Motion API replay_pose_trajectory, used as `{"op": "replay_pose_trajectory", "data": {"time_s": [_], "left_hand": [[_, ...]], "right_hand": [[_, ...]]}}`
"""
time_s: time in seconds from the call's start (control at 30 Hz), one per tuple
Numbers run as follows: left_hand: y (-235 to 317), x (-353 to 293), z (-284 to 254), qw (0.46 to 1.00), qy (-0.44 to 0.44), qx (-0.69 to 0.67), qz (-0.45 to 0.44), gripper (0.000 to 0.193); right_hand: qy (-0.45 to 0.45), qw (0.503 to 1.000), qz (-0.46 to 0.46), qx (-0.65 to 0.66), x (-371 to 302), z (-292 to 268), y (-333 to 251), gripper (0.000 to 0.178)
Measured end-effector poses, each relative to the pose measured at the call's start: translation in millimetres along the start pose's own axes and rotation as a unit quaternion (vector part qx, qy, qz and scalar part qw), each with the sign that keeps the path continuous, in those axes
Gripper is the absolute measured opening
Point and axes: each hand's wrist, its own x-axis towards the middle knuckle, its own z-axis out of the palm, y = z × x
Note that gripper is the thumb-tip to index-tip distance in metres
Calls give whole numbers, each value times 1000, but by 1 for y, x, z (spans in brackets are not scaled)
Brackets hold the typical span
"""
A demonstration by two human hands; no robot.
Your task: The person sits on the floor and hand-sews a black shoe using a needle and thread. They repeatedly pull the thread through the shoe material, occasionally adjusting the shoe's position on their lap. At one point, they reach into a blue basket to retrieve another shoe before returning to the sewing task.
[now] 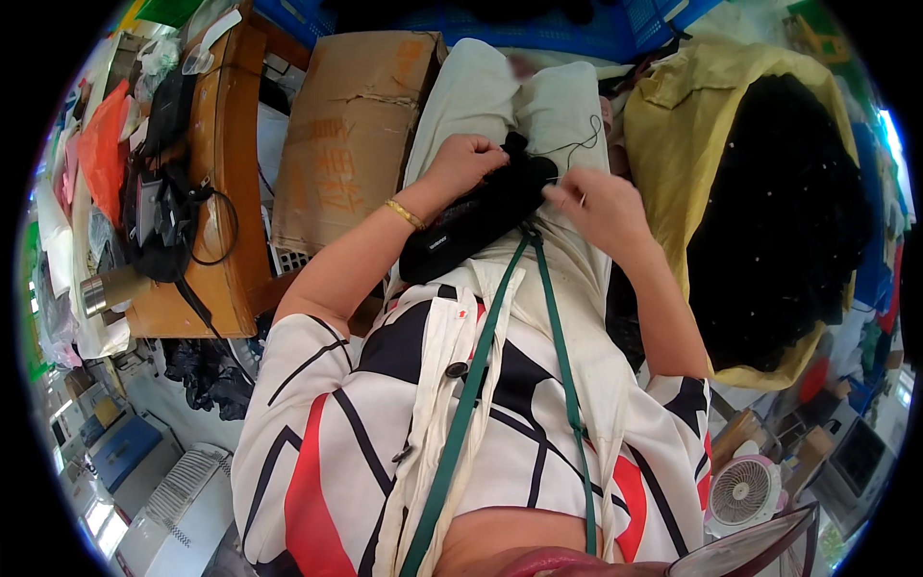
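A soft black fabric piece point(471, 231) with a small pale label lies across my lap, on light cream cloth point(471, 91). My left hand point(463, 165) is closed in a pinch on its upper edge. My right hand point(608, 210) is at the fabric's right side, thumb and fingers drawn together and slightly blurred. A thin pale sliver shows by those fingertips, too small to name for sure. Black thread point(584, 141) loops over the cream cloth just above my right hand, running from near the fabric's top.
On the left stand a cardboard box point(370, 144) and a wooden table point(226, 183) with a black cable and bags on it. An open yellow sack point(668, 144) full of black fabric pieces point(779, 221) is at the right. A blue crate point(639, 24) stands ahead; a small fan point(742, 490) is lower right.
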Motion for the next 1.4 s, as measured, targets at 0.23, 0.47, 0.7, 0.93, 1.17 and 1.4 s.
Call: {"op": "replay_pose_trajectory", "data": {"time_s": [0.23,0.47,0.7,0.93,1.17,1.4], "left_hand": [[1,2,1,999,2,-32,-9,15],[0,0,3,997,4,-68,-19,14],[0,0,2,997,5,-70,-38,13],[-1,0,1,996,2,-81,-42,12],[-1,-2,2,994,2,-102,-49,13],[-2,-2,2,994,12,-97,-52,12]], "right_hand": [[-283,956,78,27,3,42,10,47],[-215,969,36,113,-26,-12,8,29],[-53,998,-4,42,7,-9,-12,26],[-26,992,-25,-119,38,20,-10,21],[-20,992,-37,-117,43,27,-10,18],[-27,991,-32,-124,44,26,-12,18]]}}
